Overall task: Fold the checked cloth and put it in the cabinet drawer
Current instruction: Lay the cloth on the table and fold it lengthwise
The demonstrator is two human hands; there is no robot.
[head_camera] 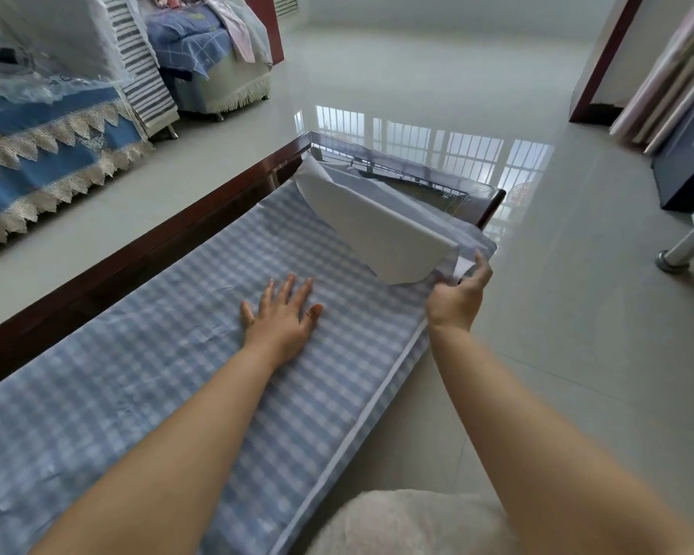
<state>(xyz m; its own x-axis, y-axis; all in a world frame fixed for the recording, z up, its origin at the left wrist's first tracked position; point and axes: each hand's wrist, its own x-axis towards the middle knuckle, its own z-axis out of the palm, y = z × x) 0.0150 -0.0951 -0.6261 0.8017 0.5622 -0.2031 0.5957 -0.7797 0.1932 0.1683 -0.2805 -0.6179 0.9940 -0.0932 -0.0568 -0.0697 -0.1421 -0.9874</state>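
The person is doing the first fold, I think, and the drawer part is not started yet. The blue and white checked cloth [145, 394] is lying spread over the long dark wooden table with a glass top [145, 250], filling the lower left and middle of the picture. Its far end is being lifted and is curling over near the middle, so the plain white underside [377, 230] is showing. The right hand [457, 294] is sitting to the right of the middle, at the table's edge, with the fingers curled and pinching the cloth's corner. The arm is reaching out almost straight from the lower right. The left hand [285, 314] is lying flat on the cloth in the middle of the picture, fingers straight and a little spread, pressing the cloth down. That arm is coming in from the lower left. Next, I think the lifted end needs pulling toward the near end, with the edges lined up. The flat hand will need to get out of the way. No cabinet drawer is showing anywhere in the picture
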